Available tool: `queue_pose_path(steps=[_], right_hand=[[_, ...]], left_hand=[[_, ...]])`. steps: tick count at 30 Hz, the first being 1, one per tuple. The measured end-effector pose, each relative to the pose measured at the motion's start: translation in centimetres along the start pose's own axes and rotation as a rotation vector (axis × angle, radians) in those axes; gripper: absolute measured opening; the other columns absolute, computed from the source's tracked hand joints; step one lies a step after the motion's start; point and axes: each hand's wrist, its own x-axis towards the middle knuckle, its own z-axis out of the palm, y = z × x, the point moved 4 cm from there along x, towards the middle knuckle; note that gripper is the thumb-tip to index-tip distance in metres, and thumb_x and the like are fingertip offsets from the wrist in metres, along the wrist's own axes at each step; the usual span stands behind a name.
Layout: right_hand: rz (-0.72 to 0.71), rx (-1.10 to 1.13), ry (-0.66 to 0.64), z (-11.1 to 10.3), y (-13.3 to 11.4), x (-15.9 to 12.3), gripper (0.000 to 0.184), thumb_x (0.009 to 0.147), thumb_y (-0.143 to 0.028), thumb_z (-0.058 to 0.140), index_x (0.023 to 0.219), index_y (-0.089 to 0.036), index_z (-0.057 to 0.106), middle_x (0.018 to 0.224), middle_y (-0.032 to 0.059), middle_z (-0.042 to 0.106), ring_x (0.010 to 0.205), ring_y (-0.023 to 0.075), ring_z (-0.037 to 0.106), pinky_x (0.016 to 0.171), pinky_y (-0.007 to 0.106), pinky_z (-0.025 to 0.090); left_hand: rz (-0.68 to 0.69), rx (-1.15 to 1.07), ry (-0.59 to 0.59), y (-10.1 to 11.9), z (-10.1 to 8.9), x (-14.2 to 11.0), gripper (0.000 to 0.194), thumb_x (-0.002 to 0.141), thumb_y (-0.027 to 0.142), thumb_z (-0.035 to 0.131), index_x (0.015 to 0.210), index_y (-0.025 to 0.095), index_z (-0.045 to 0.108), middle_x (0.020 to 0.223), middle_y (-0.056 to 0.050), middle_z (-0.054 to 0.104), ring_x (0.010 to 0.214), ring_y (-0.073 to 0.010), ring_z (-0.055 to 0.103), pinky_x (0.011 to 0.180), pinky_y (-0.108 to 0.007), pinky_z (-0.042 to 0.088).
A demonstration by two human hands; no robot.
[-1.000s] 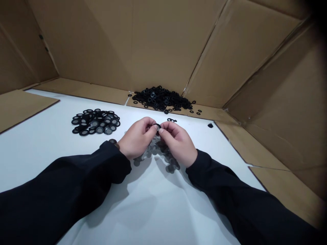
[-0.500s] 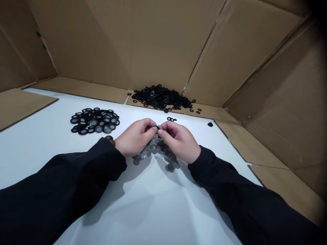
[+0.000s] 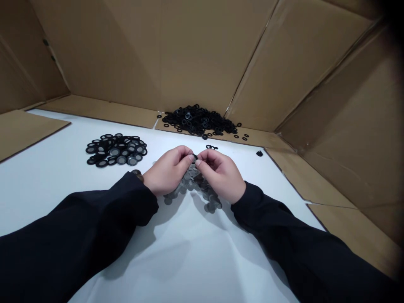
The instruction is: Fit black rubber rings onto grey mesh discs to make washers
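My left hand (image 3: 172, 170) and my right hand (image 3: 222, 172) meet fingertip to fingertip near the middle of the view. Between them they pinch a small black rubber ring (image 3: 195, 156), mostly covered by thumbs and fingers. Whether a disc sits inside this ring I cannot tell. Under and just in front of the hands lies a loose heap of thin grey mesh discs (image 3: 191, 182), partly hidden by both hands. To the left is a pile of black rings with grey discs in them (image 3: 116, 150).
A big heap of plain black rings (image 3: 202, 120) rests against the cardboard back wall (image 3: 195, 54). A few loose rings (image 3: 211, 147) lie before it. Farther right is a small dark piece (image 3: 259, 153). Cardboard strips (image 3: 104, 110) border the white table surface (image 3: 189, 261).
Both hands keep their pinch on the ring, with only slight shifts of the fingers and wrists. The whole view has drifted very slightly. The piles look the same.
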Motion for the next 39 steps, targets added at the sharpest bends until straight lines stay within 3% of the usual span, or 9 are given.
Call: queue_pose_path(steps=[8,13,18,25,32,39], right_hand=[[-0.007,0.010,0.000,0.1,-0.4,0.2,0.011,0.082,-0.027,0.057,0.075,-0.019,0.054,0.065,-0.0027,0.048,0.059,0.0111,0.043,0.055,0.025,0.037],[-0.023,-0.049,0.036,0.0,-0.5,0.0,0.008,0.080,-0.022,0.057,0.073,-0.019,0.053,0.064,-0.0030,0.048,0.059,0.0111,0.044,0.056,0.025,0.037],[0.042,0.052,0.041,0.0,0.3,-0.1,0.007,0.083,-0.025,0.054,0.079,-0.019,0.054,0.069,-0.0025,0.050,0.060,0.0110,0.044,0.056,0.024,0.038],[0.018,0.098,-0.044,0.6,0.4,0.0,0.015,0.087,-0.033,0.053,0.082,-0.018,0.053,0.066,-0.0038,0.046,0.058,0.0102,0.041,0.054,0.023,0.036],[0.026,0.057,0.035,0.5,-0.2,0.2,0.012,0.079,-0.026,0.059,0.074,-0.019,0.051,0.062,-0.0045,0.047,0.056,0.0096,0.042,0.052,0.023,0.035],[0.092,0.155,0.075,0.4,-0.1,0.1,0.010,0.077,-0.024,0.057,0.071,-0.019,0.052,0.060,-0.0051,0.046,0.055,0.0092,0.040,0.052,0.023,0.035]], left_hand=[[-0.023,-0.070,0.000,0.0,0.3,0.0,0.018,0.089,0.033,0.048,0.085,0.017,0.055,0.073,0.001,0.053,0.064,-0.0110,0.046,0.059,-0.024,0.039],[-0.001,0.041,-0.034,0.3,0.0,0.1,0.015,0.088,0.030,0.048,0.085,0.017,0.055,0.068,0.003,0.052,0.058,-0.0104,0.044,0.056,-0.024,0.038],[0.002,0.113,-0.093,0.4,-0.1,0.1,0.015,0.085,0.031,0.053,0.081,0.017,0.056,0.066,0.004,0.052,0.058,-0.0103,0.045,0.054,-0.023,0.037],[0.052,0.115,0.006,0.4,-0.2,0.1,0.018,0.088,0.031,0.048,0.082,0.017,0.057,0.069,0.002,0.054,0.060,-0.0115,0.047,0.056,-0.024,0.038],[0.062,0.087,0.074,0.0,-0.1,0.3,0.019,0.090,0.033,0.047,0.085,0.017,0.056,0.078,-0.001,0.058,0.070,-0.0139,0.051,0.065,-0.026,0.042],[-0.036,-0.062,-0.041,0.4,0.2,0.1,0.018,0.087,0.033,0.053,0.084,0.016,0.057,0.066,0.003,0.052,0.055,-0.0087,0.043,0.054,-0.022,0.037]])
